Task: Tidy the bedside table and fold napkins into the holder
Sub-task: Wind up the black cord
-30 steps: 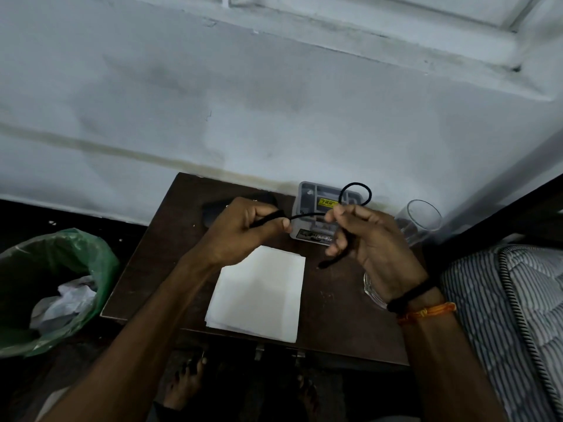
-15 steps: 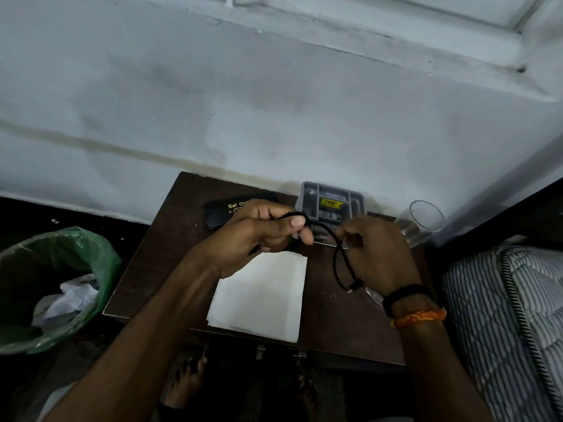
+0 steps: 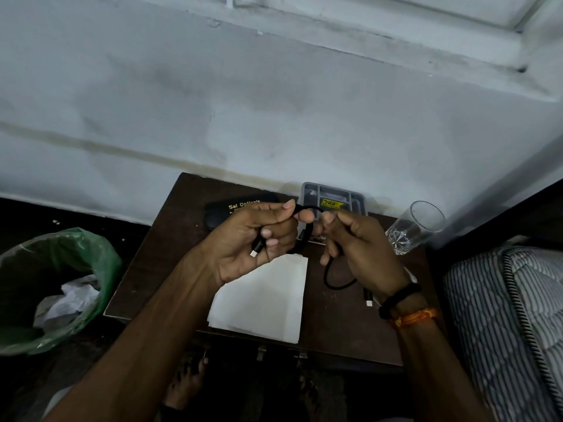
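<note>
Dark table (image 3: 158, 269), fingers (image 3: 274, 222) curled round cable (image 3: 330, 281)

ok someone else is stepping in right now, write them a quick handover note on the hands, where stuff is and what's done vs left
Left hand: grips one end of the black cable, plug showing at the palm.
Right hand: pinches the same cable; the rest loops down, its other plug hanging over the table.
Napkins: flat stack at the table's front edge, unfolded.
Grey organizer tray at the back by the wall, black glasses case to its left, empty glass to its right.
Done: cable picked up, partly coiled.
Left: finish coiling, stow it, fold napkins. No napkin holder is clearly identifiable.
</note>
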### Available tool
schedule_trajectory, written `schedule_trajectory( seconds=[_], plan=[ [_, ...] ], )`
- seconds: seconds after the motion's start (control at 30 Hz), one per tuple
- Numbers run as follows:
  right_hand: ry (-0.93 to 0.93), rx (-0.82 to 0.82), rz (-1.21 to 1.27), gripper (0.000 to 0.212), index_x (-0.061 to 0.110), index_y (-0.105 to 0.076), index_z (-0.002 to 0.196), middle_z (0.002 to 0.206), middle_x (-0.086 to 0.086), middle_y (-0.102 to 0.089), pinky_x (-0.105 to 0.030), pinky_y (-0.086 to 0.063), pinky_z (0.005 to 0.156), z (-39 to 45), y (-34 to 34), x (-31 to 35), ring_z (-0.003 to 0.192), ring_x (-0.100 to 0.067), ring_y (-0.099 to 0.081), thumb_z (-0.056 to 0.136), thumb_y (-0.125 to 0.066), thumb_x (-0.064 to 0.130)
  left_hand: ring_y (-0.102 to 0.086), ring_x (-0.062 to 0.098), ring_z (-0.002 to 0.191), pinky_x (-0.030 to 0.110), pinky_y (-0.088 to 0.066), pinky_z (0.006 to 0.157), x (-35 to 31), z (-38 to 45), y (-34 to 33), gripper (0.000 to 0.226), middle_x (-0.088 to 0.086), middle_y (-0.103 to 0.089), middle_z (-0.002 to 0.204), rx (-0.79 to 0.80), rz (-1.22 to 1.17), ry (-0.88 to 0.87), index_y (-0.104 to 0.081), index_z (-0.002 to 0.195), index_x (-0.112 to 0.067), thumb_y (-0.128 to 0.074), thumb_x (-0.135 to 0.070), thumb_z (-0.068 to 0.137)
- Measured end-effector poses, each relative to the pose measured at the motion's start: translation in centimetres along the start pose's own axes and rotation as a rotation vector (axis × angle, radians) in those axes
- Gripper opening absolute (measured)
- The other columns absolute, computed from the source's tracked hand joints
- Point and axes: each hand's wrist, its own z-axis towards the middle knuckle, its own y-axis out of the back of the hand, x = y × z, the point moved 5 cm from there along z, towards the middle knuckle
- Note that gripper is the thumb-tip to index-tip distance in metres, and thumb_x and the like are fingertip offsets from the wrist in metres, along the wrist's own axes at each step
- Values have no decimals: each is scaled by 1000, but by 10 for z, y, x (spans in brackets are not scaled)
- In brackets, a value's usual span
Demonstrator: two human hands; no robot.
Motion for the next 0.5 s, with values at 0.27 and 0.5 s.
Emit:
schedule_trajectory(
  seconds=[0.27, 0.5],
  plan=[
    [-131, 102, -416, 39, 22, -49, 60, 52, -1, -62, -34, -53, 63, -1, -32, -11, 53, -21, -66, 96, -46, 8, -37, 9, 60, 21, -32, 60, 0, -1, -9, 41, 0, -41, 66, 28, -113, -69, -51, 130, 14, -46, -6, 94],
    [-55, 255, -653, 51, 18, -60, 102, 97, -5, -72, -44, -54, 79, -7, -65, -13, 89, -28, -66, 90, -25, 53, -45, 9, 67, 13, -43, 61, -10, 4, 10, 35, 4, -50, 72, -229, 22, -239, -54, 129, 10, -42, -5, 100]
  ],
)
